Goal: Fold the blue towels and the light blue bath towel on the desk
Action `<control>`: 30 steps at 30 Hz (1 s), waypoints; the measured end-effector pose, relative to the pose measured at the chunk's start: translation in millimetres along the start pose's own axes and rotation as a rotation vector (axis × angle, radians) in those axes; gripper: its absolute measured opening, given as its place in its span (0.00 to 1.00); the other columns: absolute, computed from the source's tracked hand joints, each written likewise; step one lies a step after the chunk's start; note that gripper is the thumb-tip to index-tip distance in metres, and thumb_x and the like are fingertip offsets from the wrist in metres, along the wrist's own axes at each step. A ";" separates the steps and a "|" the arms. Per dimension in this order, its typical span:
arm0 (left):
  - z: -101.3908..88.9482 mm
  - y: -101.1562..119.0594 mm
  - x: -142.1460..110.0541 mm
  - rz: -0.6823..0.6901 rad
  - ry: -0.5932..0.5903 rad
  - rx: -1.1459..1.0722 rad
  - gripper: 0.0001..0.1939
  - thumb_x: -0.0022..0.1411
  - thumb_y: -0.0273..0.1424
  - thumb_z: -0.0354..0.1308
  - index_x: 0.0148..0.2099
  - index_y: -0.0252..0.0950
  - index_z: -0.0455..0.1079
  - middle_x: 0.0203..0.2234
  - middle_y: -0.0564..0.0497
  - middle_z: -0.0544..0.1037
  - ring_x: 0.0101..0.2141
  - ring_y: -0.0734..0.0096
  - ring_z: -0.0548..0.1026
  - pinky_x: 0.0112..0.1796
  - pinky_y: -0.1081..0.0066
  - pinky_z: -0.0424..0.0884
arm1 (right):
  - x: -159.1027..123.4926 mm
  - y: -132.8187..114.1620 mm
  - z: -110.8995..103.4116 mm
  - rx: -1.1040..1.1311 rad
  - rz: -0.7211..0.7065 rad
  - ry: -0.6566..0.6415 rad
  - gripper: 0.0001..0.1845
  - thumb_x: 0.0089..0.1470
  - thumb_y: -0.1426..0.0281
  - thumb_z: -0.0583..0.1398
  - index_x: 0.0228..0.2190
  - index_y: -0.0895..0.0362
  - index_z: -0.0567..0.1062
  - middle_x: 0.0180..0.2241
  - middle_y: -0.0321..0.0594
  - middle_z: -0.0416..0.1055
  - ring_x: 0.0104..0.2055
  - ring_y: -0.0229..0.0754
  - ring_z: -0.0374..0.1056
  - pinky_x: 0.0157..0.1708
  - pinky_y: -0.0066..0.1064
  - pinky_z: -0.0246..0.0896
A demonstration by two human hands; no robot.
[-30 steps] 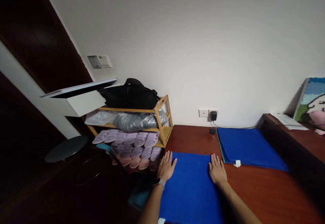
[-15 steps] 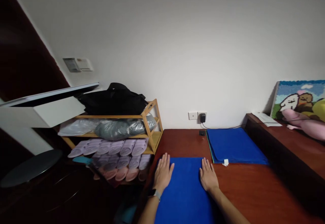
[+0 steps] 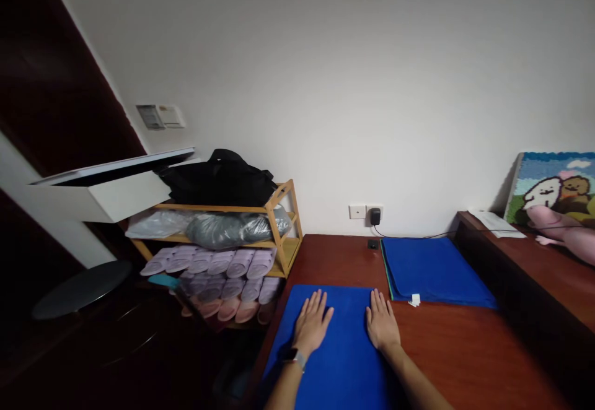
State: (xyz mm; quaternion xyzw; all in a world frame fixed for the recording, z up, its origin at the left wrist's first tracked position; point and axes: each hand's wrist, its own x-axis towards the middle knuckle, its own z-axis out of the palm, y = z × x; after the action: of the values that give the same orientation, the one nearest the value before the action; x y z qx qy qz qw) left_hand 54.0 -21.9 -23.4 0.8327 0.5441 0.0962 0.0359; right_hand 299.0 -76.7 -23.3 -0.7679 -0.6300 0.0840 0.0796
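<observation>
A blue cloth [image 3: 346, 360] lies flat on the reddish-brown table, its far edge straight and its near end cut off by the frame. My left hand [image 3: 312, 323] rests palm down on the cloth, a little in from its left edge, fingers stretched out. A watch [image 3: 296, 357] is on that wrist. At the cloth's right edge my right hand [image 3: 382, 322] also lies palm down, with its fingers extended. Neither hand grips anything. Beyond the right hand is a second, folded blue cloth [image 3: 434, 267] with a green-edged left side and a white tag [image 3: 415, 300].
Left of the table [image 3: 339, 255] stands a wooden rack [image 3: 279, 236] with slippers [image 3: 239, 261], plastic-wrapped bundles and a black bag [image 3: 218, 181]. A black charger [image 3: 375, 216] trails a cable along the wall. On a raised ledge at right are a pink plush toy [image 3: 564, 230] and a picture [image 3: 548, 184].
My left hand has moved right, inward from the cloth's left edge, uncovering that corner. My right hand stays at the right edge. The view has shifted slightly left.
</observation>
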 end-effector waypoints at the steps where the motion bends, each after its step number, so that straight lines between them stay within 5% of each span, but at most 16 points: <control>1: -3.1 -18.9 -5.5 -0.046 0.008 0.019 0.37 0.75 0.52 0.32 0.74 0.36 0.50 0.72 0.44 0.52 0.71 0.59 0.50 0.69 0.52 0.49 | -0.2 0.1 0.6 -0.002 0.000 0.000 0.36 0.67 0.61 0.36 0.70 0.66 0.46 0.73 0.42 0.39 0.75 0.44 0.34 0.72 0.41 0.28; 6: -5.8 -63.1 -20.9 -0.128 0.047 0.079 0.36 0.75 0.51 0.34 0.75 0.36 0.50 0.72 0.43 0.52 0.71 0.58 0.51 0.68 0.52 0.51 | -0.3 0.8 3.7 -0.003 0.011 0.003 0.36 0.67 0.61 0.36 0.70 0.65 0.47 0.73 0.42 0.39 0.75 0.44 0.35 0.72 0.41 0.27; 24: -13.5 -61.4 -16.9 -0.138 -0.023 0.067 0.36 0.75 0.49 0.31 0.75 0.32 0.48 0.73 0.41 0.50 0.71 0.59 0.49 0.68 0.53 0.49 | -50.2 -7.9 -3.3 0.028 0.028 -0.042 0.36 0.67 0.60 0.35 0.71 0.62 0.44 0.74 0.37 0.38 0.75 0.43 0.33 0.72 0.42 0.28; 27: -23.4 -52.3 -13.8 -0.143 -0.046 0.086 0.36 0.75 0.50 0.32 0.75 0.33 0.49 0.72 0.40 0.51 0.71 0.57 0.48 0.68 0.50 0.47 | -48.8 -8.0 -2.8 0.054 0.023 -0.024 0.36 0.67 0.60 0.36 0.71 0.63 0.46 0.74 0.39 0.38 0.75 0.44 0.33 0.72 0.42 0.27; 30: -22.6 -9.1 -13.0 -0.033 0.002 0.069 0.36 0.75 0.50 0.32 0.75 0.34 0.47 0.73 0.41 0.48 0.72 0.57 0.44 0.69 0.50 0.45 | -47.5 -8.2 -2.6 0.061 0.022 -0.023 0.36 0.67 0.61 0.35 0.71 0.63 0.46 0.73 0.39 0.39 0.75 0.44 0.33 0.72 0.43 0.27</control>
State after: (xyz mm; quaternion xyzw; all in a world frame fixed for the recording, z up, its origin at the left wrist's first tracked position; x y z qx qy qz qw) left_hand 36.2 -31.1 -4.3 0.8244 0.5607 0.0775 0.0085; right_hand 282.7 -121.8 -17.5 -0.7709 -0.6196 0.1128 0.0950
